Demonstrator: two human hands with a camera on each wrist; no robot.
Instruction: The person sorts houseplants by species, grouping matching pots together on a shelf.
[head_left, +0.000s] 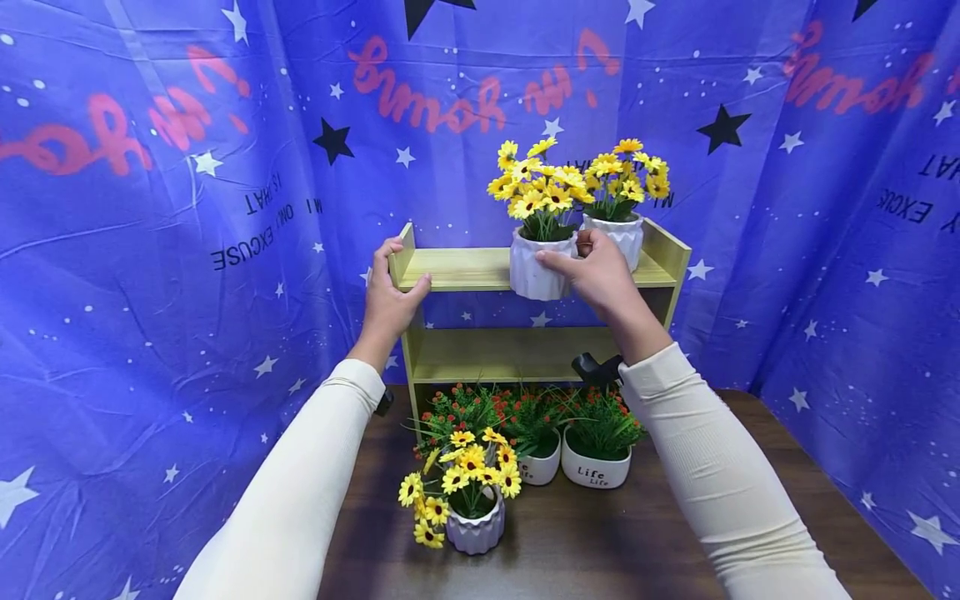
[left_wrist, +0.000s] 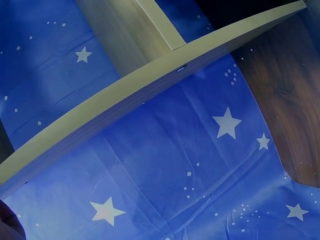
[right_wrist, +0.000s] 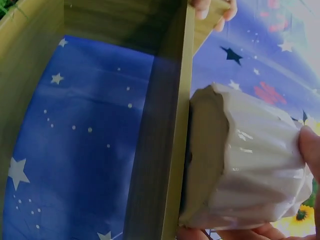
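Note:
My right hand (head_left: pixel 600 271) holds a white fluted flowerpot (head_left: pixel 538 271) with yellow daisies (head_left: pixel 542 192), thumb on its near side. The pot is at the front edge of the top board of a small wooden shelf (head_left: pixel 457 265). In the right wrist view, part of the pot's underside (right_wrist: pixel 206 150) shows past that edge. My left hand (head_left: pixel 390 304) grips the shelf's upper left corner, its fingers over the side panel and its thumb at the front edge. Behind the held pot, a similar white pot (head_left: pixel 626 237) with yellow flowers stands at the top board's right end.
A third pot (head_left: pixel 477 529) of yellow flowers stands on the dark wooden table (head_left: pixel 585 550) in front of the shelf. Several white pots (head_left: pixel 596 468) with red-dotted greenery line the bottom. The middle board (head_left: pixel 510 354) lies between. A blue star-printed curtain (head_left: pixel 150 333) surrounds everything.

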